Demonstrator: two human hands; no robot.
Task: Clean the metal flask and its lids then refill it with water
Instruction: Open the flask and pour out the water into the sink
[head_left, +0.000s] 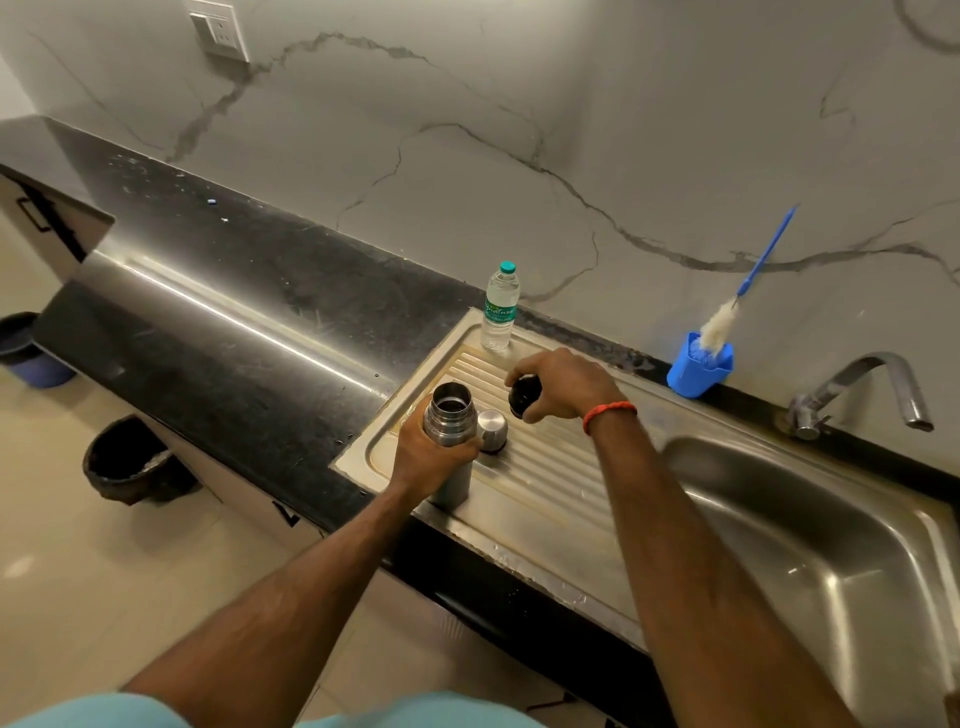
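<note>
The left hand (431, 460) is gripping the open metal flask (451, 423) on the drainboard (545, 467), hiding its middle. The steel cap (492, 428) is sitting just beside it. The right hand (563, 384) is holding the black stopper (524, 397), half covered by fingers.

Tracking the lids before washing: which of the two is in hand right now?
The black lid, gripped in the right hand. The steel cup lid stands on the drainboard beside the flask.

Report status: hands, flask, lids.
Left hand grips open flask, upright on drainboard. Right hand holds black stopper. Steel cap rests beside flask. Path to sink clear.
</note>
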